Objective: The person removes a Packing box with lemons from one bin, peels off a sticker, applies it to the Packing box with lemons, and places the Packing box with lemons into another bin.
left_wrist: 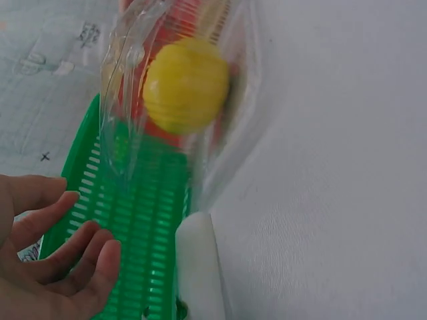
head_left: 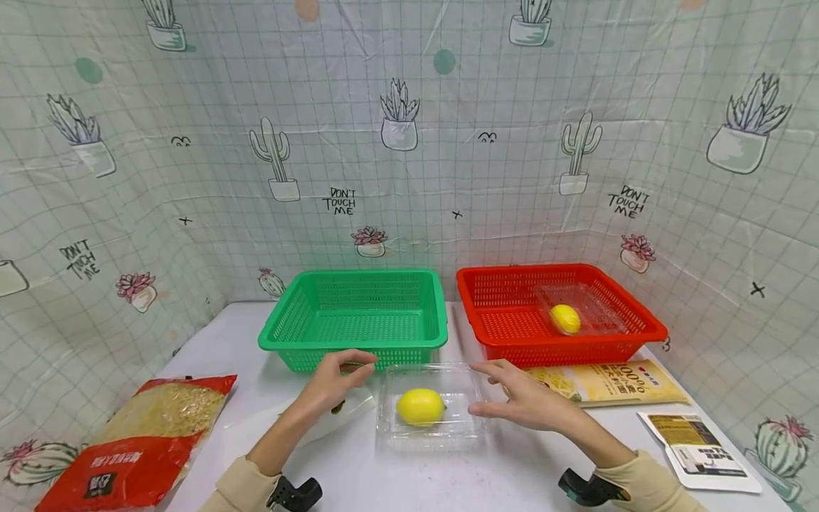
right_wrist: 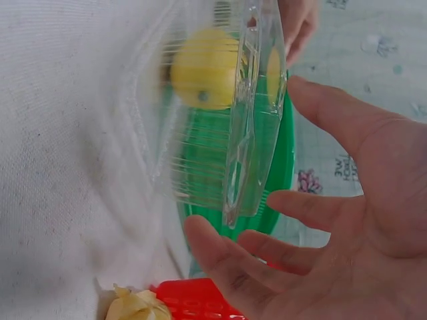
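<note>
A clear plastic clamshell box, its lid shut, sits on the white table with a yellow lemon inside. To its left my left hand hovers with loosely bent fingers, apart from the box and holding nothing. At the right side my right hand is spread, thumb and fingers straight and close to the box edge; whether a fingertip touches it, I cannot tell. In the right wrist view the box stands between the lemon and the spread fingers of my right hand.
Behind stand a green basket and a red basket holding another boxed lemon. A red bag of pasta lies left, a whitish long item under the left forearm. Right lie a yellow packet and a white-gold pouch.
</note>
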A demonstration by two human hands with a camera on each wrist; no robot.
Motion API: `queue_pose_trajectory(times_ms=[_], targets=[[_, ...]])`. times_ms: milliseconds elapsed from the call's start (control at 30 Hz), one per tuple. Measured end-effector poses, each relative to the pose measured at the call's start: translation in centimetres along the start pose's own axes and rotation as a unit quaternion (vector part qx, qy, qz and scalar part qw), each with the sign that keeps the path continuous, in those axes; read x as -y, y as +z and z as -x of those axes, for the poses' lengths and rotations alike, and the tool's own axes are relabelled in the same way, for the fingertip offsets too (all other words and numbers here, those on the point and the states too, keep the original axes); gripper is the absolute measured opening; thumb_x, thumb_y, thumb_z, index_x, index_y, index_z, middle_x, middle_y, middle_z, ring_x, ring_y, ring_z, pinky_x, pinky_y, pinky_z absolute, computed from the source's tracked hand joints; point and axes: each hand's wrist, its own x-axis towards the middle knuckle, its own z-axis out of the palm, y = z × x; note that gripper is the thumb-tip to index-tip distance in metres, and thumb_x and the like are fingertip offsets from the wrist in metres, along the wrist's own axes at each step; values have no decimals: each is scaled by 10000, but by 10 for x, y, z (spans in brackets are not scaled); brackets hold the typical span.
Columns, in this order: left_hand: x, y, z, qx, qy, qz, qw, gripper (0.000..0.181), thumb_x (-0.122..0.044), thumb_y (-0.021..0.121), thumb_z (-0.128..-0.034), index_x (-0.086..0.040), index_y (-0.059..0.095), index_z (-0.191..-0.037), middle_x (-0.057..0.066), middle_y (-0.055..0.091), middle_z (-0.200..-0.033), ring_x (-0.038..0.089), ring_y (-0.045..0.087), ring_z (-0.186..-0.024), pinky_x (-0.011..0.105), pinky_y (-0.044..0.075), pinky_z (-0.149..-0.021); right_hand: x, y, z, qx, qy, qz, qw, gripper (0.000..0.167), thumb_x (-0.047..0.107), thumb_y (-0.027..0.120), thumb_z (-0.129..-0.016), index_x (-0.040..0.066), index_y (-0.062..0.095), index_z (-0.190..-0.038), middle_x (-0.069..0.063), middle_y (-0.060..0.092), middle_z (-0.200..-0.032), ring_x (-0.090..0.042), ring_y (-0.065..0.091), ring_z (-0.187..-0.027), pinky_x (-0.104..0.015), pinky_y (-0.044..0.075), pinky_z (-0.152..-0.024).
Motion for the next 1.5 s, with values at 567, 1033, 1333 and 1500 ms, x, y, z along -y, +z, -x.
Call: queue_pose_trajectory(times_ms=[567,1033,1333,1500], targets=[[18,-36,28,-591,353,-2207,9729,152,-176,728,-874,-77,751,-986,19,671,-849,93,577,-747,254,476,-672,1,9,-1,100,-492,121,9987,876,510,749,-803,102,403,-1497,-196,322,-1575,-472,344,-1405,-706,364,-1021],[23,-30,29,-639,-18,-2715,9603,111,-282,761,-842,-175,787,-842,-8,720,-804,103,593,-706,275,422,-532,-1,12,-4,285,-190,-52,9994,959,519,747,-804,130,285,-1548,-161,295,-1595,-422,283,-1454,-697,314,-1071],[29,-36,33,-442,-88,-2656,9630,122,-253,768,-833,-167,721,-759,-40,682,-719,87,585,-689,280,439,-573,0,12,-5,296,-212,-97,9993,946,517,741,-811,125,294,-1546,-176,277,-1601,-436,259,-1464,-705,292,-1079],[32,-38,34,-264,-144,-2440,9693,31,-162,739,-831,-133,734,-820,-43,689,-724,83,588,-686,274,453,-576,1,11,-4,361,-151,-198,9990,931,516,737,-814,139,300,-1545,-173,267,-1605,-433,253,-1467,-705,288,-1082]])
